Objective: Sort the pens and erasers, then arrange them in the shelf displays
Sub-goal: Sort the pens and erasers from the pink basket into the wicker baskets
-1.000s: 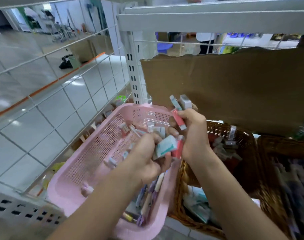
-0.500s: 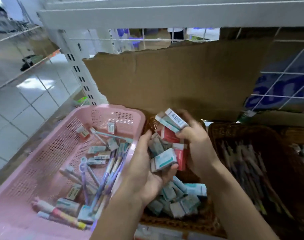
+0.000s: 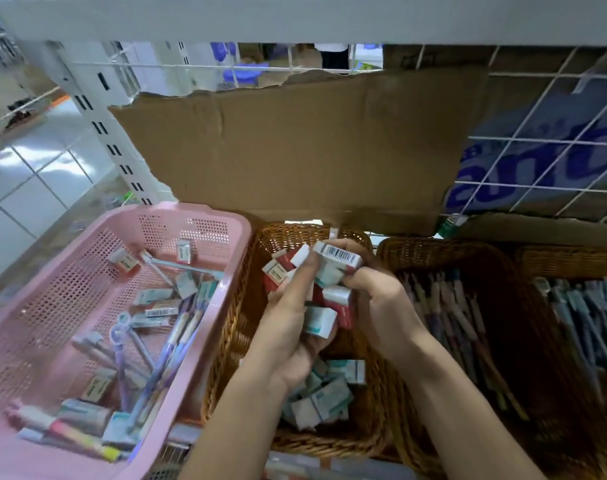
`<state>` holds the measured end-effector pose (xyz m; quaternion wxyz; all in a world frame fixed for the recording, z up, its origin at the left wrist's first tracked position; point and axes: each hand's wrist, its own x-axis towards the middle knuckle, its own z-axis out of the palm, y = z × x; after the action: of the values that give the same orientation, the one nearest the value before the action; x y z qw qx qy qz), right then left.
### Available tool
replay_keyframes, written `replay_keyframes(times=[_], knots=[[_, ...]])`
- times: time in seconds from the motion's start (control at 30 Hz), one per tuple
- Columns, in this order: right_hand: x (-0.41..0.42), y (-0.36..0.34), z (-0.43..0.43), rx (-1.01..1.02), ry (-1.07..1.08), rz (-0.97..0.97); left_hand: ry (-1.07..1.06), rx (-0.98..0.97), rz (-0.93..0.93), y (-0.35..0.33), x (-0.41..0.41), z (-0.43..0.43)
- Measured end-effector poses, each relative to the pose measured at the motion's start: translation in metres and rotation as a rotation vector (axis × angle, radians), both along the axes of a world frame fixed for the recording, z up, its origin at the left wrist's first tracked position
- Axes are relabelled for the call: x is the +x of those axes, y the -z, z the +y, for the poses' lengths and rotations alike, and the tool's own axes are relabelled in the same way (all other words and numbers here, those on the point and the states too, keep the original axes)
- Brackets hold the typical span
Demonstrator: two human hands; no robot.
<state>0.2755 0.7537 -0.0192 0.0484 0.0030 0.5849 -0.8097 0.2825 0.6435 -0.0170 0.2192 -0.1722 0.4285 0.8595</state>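
Shelf (image 3: 295, 19): erasers (image 3: 337, 257) above wicker basket (image 3: 233, 341) rim

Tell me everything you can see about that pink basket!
The pink basket is a rectangular plastic tray with rounded corners and a smooth rim. Its walls and floor are full of small holes. It sits left of the brown wicker basket, with its right rim close against it. Inside lie loose pens and small boxed erasers, jumbled together. The left hand and right hand do not touch it.
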Motion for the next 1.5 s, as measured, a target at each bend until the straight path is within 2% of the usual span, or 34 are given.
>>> replay_keyframes(times=[0.1,0.23,0.37,0.5,0.67,0.77,0.83,0.97,1.17,1.27,1.4,1.5], knots=[[0.002,0.000,0.010,-0.004,-0.059,-0.043,0.002,-0.011,0.034,0.003,0.001,0.003],[0.006,-0.005,0.016,-0.141,-0.148,-0.030,-0.030,-0.015,-0.009,0.005,0.001,0.006],[0.004,-0.002,0.019,-0.344,0.064,-0.024,-0.134,0.022,-0.059,0.009,-0.002,0.002],[0.007,0.001,0.019,-0.395,0.068,-0.193,-0.196,0.046,0.004,0.004,-0.004,-0.003],[0.022,0.006,-0.016,-0.059,-0.006,-0.217,-0.243,-0.113,0.123,0.004,-0.006,-0.002],[0.020,0.005,-0.028,-0.108,0.121,-0.249,-0.227,-0.152,0.166,0.004,-0.004,0.000],[0.016,0.003,-0.025,-0.117,0.105,-0.243,-0.180,-0.206,0.198,0.006,-0.003,-0.003],[0.012,0.007,-0.020,0.009,0.148,-0.270,-0.136,-0.223,0.184,0.007,-0.006,-0.011],[0.000,0.007,-0.002,-0.020,0.365,-0.389,-0.254,-0.016,-0.068,0.006,-0.012,-0.033],[-0.019,0.003,0.006,0.116,0.449,-0.291,-0.287,0.213,-0.126,0.003,-0.015,-0.042],[-0.042,0.008,0.000,0.367,0.393,-0.143,-0.293,0.314,-0.145,0.003,-0.019,-0.041],[-0.053,0.011,-0.006,0.384,0.295,-0.091,-0.269,0.349,-0.112,-0.001,-0.018,-0.040]])
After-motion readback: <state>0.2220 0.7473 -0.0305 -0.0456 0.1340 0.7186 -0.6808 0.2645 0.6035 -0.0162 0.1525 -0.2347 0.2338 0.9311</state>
